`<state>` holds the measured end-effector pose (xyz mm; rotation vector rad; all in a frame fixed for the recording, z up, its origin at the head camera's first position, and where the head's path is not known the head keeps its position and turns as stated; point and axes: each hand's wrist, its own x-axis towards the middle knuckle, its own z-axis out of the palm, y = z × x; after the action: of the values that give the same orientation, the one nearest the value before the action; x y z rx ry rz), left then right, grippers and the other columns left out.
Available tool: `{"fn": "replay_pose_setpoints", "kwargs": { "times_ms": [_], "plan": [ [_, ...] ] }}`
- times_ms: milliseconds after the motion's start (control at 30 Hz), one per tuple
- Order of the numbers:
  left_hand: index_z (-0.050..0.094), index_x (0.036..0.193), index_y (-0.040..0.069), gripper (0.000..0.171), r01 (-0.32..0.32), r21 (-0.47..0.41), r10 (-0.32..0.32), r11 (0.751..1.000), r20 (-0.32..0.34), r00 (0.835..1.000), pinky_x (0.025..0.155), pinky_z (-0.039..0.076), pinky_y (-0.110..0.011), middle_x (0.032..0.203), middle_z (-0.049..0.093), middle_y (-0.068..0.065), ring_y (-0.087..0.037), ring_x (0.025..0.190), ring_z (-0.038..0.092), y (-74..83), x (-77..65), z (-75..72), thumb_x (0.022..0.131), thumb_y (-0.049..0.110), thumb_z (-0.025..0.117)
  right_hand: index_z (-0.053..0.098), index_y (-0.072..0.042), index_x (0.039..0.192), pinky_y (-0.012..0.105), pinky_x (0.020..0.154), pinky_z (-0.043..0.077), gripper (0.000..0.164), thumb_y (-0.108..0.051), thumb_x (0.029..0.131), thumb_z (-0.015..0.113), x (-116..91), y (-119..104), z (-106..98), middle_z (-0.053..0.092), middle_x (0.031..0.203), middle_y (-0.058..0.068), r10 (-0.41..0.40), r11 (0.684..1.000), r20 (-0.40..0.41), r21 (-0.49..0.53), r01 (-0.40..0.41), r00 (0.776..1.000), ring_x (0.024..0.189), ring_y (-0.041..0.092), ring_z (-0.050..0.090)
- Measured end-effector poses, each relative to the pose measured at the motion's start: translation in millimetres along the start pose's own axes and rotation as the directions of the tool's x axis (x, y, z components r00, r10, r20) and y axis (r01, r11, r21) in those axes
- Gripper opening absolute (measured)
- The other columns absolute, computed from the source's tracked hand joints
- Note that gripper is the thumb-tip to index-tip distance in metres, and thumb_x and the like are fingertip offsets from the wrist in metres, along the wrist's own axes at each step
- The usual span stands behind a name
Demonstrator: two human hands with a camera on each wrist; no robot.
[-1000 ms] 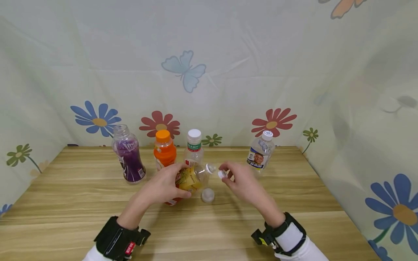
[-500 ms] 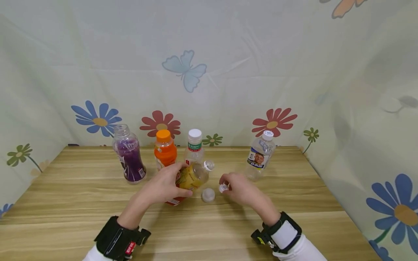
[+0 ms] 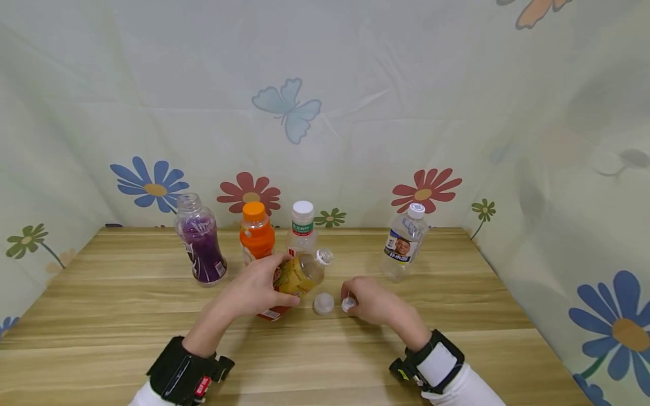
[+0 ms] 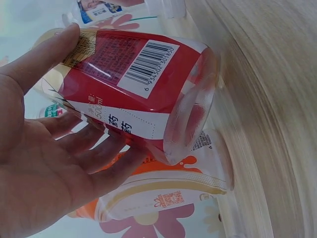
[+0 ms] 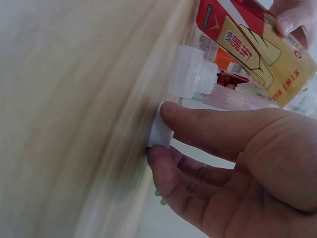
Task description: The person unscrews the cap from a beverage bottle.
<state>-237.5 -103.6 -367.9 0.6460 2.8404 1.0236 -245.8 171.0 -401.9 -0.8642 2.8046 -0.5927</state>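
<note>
My left hand [image 3: 256,286] grips a clear plastic bottle [image 4: 133,84] with a red and yellow label, tilted so its neck points right. The bottle's mouth carries no cap in the head view. My right hand [image 3: 374,303] pinches a small white bottle cap [image 5: 160,130] between thumb and fingertips, right at the tabletop. Just left of those fingers, a larger translucent cap [image 3: 323,303] lies on the table. Behind the left hand stand a bottle with an orange cap [image 3: 256,231] and a clear bottle with a white cap [image 3: 302,228].
At the left stands an uncapped bottle [image 3: 203,245] in a purple wrapper. A clear bottle [image 3: 404,242] with a white cap and a picture label stands at the back right. The wooden table [image 3: 127,338] ends at a flower-patterned curtain [image 3: 355,141].
My right hand has moved down from near the bottle's mouth to the table, carrying the white bottle cap. The tilted bottle and my left hand have barely moved.
</note>
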Motion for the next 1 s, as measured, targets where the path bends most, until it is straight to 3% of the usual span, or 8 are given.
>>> {"fn": "replay_pose_setpoints", "kwargs": {
  "times_ms": [267,433,567,667,833,1000],
  "plan": [
    [0.054,0.141,0.004,0.079,0.005,-0.017,-0.005,1.0,0.006,1.0,0.096,0.053,-0.049,0.122,0.066,-0.006,-0.024,0.105,0.062,0.4,-1.1,0.4,0.077,0.03,0.093,0.067,-0.002,0.1,0.041,0.076,0.051,0.016,-0.002,0.088,0.078,2,0,4,0.062,0.089,0.005,0.019,1.0,-0.017,-0.007,-0.019,1.0,0.082,0.02,0.057],
    [0.052,0.143,0.003,0.08,-0.008,-0.025,0.008,1.0,0.009,1.0,0.097,0.053,-0.049,0.125,0.065,-0.008,-0.025,0.107,0.063,2.1,-1.7,1.1,0.078,0.028,0.092,0.066,0.002,0.114,0.044,0.083,0.054,0.026,-0.01,0.093,0.076,3,-7,2,0.063,0.103,0.012,0.039,0.998,-0.116,0.05,-0.034,0.992,0.094,0.027,0.062],
    [0.051,0.144,0.002,0.081,-0.029,-0.04,0.03,0.999,0.016,0.999,0.097,0.053,-0.049,0.127,0.065,-0.01,-0.025,0.108,0.064,3.3,-1.8,2.4,0.079,0.027,0.092,0.06,-0.001,0.13,0.046,0.09,0.054,0.048,-0.021,0.092,0.08,3,-13,-2,0.062,0.124,0.015,0.012,0.988,-0.212,0.15,0.02,0.977,0.109,0.034,0.062],
    [0.051,0.144,0.004,0.08,-0.032,-0.054,0.033,0.998,0.024,0.999,0.096,0.053,-0.049,0.128,0.065,-0.009,-0.025,0.109,0.064,4.1,-1.8,3.3,0.079,0.028,0.092,0.056,-0.004,0.136,0.047,0.09,0.054,0.059,-0.024,0.088,0.085,3,-17,-5,0.062,0.126,0.013,-0.053,0.974,-0.252,0.201,0.105,0.966,0.111,0.034,0.062],
    [0.052,0.143,0.007,0.078,-0.053,-0.108,0.058,0.993,0.042,0.997,0.097,0.053,-0.05,0.128,0.066,-0.008,-0.027,0.112,0.065,4.3,-1.6,4.7,0.08,0.032,0.091,0.055,-0.011,0.136,0.046,0.085,0.057,0.064,-0.027,0.083,0.089,3,-23,-8,0.063,0.12,0.002,-0.134,0.939,-0.256,0.275,0.205,0.957,0.107,0.026,0.062],
    [0.052,0.142,0.008,0.077,-0.095,-0.161,0.104,0.982,0.051,0.993,0.096,0.054,-0.05,0.128,0.066,-0.008,-0.029,0.114,0.065,5.1,-1.1,6.3,0.081,0.035,0.09,0.048,-0.015,0.144,0.039,0.087,0.058,0.069,-0.029,0.087,0.085,3,-27,-7,0.061,0.13,0.0,-0.15,0.893,-0.252,0.38,0.241,0.956,0.114,0.018,0.061]
  ]
}}
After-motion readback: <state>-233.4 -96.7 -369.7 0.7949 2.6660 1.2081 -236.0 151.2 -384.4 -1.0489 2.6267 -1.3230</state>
